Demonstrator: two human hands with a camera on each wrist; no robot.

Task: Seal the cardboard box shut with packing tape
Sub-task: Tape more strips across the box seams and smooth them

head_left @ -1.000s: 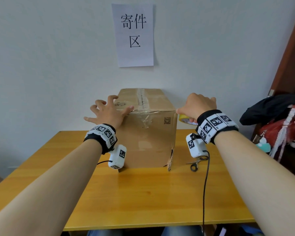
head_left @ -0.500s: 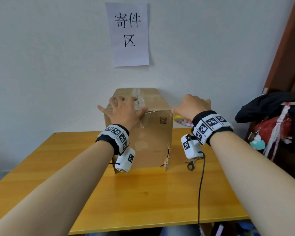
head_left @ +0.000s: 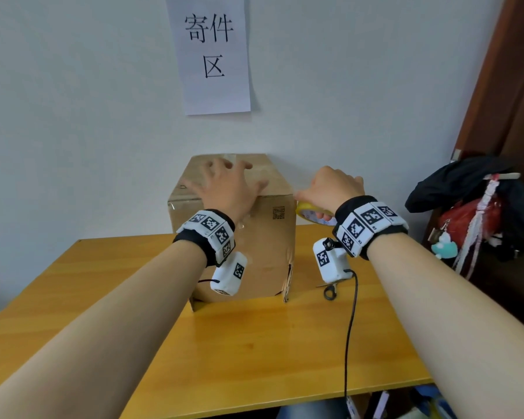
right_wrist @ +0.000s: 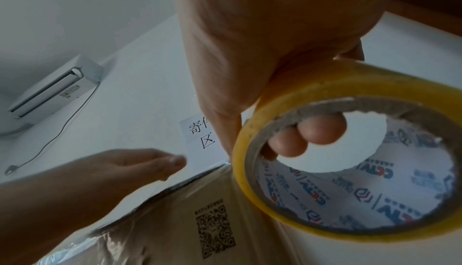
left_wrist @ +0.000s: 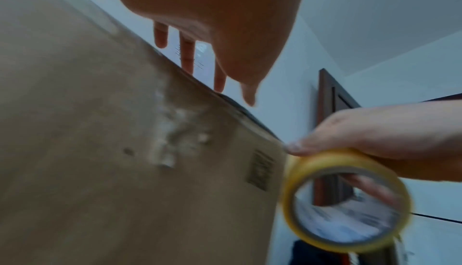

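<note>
A brown cardboard box [head_left: 266,246] stands upright at the back of the wooden table [head_left: 254,343], against the wall. Clear tape runs along its top front edge and crumples on its front face [left_wrist: 172,135]. My left hand [head_left: 224,186] lies flat on the box top with fingers spread. My right hand [head_left: 330,189] grips a yellow tape roll [head_left: 310,213] at the box's upper right corner. In the right wrist view, fingers [right_wrist: 310,131] curl through the roll's core [right_wrist: 350,150]. The roll [left_wrist: 345,200] also shows in the left wrist view beside the box [left_wrist: 100,150].
Scissors [head_left: 330,290] lie on the table right of the box, under my right wrist. A cable [head_left: 350,328] hangs from the wrist camera over the table's front edge. A paper sign [head_left: 209,52] hangs on the wall. Dark clothing and a red bag [head_left: 472,213] sit at the right.
My left hand slid from the box's left top corner rightward and onto the middle of the top. My right hand kept the roll at the box's right corner.
</note>
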